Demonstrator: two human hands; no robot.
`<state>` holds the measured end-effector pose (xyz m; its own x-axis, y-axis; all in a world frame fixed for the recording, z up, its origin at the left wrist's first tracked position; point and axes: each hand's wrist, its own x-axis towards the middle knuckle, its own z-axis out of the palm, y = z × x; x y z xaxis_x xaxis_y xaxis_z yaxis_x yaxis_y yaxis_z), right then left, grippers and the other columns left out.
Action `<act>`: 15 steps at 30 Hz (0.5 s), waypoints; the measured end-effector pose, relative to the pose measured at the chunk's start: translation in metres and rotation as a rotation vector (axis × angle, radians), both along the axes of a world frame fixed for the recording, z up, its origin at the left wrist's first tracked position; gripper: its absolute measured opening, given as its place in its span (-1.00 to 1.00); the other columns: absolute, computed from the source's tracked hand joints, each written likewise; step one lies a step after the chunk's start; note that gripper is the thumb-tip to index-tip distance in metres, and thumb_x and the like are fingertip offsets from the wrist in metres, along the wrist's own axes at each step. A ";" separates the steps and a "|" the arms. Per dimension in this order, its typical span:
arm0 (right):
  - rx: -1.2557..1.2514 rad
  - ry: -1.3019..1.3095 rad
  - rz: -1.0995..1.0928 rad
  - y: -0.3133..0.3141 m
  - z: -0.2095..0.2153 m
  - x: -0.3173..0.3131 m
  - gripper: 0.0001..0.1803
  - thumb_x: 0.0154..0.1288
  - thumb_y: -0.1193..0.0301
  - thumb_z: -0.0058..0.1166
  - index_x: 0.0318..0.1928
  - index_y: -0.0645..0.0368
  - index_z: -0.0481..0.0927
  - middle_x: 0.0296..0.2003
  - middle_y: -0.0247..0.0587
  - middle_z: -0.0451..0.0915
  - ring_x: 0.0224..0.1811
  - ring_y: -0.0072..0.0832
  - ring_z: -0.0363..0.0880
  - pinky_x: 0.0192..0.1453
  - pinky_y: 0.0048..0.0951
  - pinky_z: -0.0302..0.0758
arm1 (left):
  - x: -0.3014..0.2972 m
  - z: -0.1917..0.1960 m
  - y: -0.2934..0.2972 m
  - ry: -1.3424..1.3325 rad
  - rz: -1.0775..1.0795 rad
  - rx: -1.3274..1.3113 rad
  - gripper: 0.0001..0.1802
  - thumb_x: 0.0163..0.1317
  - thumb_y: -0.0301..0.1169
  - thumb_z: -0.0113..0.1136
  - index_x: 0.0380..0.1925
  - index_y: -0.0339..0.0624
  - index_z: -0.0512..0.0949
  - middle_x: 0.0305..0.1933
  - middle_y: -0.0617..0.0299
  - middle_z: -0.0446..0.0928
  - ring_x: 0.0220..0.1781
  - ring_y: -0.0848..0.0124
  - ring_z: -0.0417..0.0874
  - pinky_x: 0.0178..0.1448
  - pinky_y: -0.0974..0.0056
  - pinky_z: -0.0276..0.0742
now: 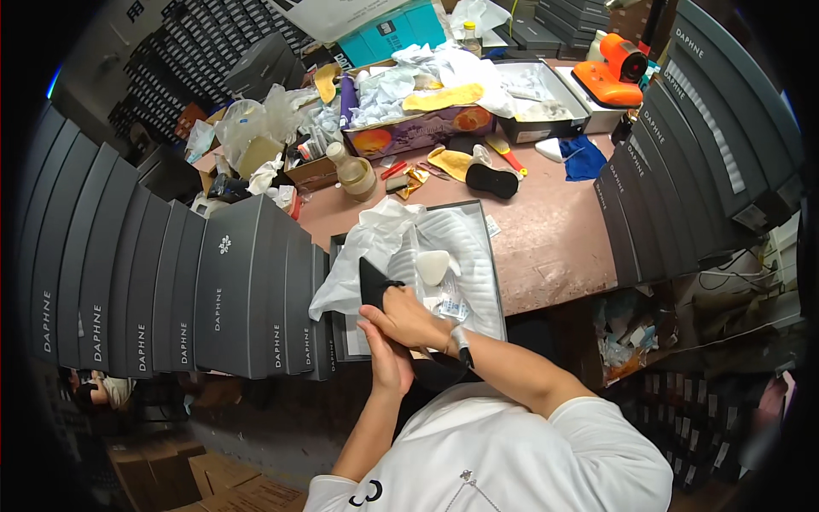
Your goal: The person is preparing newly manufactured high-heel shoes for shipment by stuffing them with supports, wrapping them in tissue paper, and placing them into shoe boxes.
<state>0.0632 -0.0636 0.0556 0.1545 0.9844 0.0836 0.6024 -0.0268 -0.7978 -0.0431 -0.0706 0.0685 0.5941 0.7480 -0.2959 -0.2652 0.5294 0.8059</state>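
Observation:
Over an open grey shoebox (498,290) I hold a black pointed-toe shoe (372,285), its toe up and to the left. My right hand (412,319) lies across the top of the shoe, with its fingers at the opening behind the toe and partly hidden. From below, my left hand (388,358) grips the side of the shoe. White tissue paper (375,229) spills over the box's left rim. Inside lie a white ribbed padding sheet (469,247), a white rounded piece (432,267) and a small clear packet (452,309).
Grey shoeboxes (226,290) stand in a row at left; more boxes (682,154) are stacked at right. Behind my box are a glass bottle (356,177), a black insole (492,181), a blue cloth (585,159), a carton of crumpled paper (418,132) and an orange device (610,77).

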 end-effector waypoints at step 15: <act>0.032 0.196 0.097 -0.016 0.000 -0.027 -0.27 0.43 -0.08 -0.32 -0.34 0.46 0.54 -0.23 0.31 0.50 -0.11 0.07 0.41 0.08 -0.12 0.21 | -0.008 -0.010 0.057 0.035 0.130 0.086 -0.44 0.43 -0.20 -0.04 0.35 -0.09 0.12 -0.04 0.16 0.41 -0.12 0.37 0.55 -0.07 0.19 0.61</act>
<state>0.0366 -0.0795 0.0556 0.0756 0.9928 0.0926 0.4346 0.0508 -0.8992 -0.0515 -0.0133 0.0587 0.4806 0.8417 -0.2461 -0.2978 0.4206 0.8570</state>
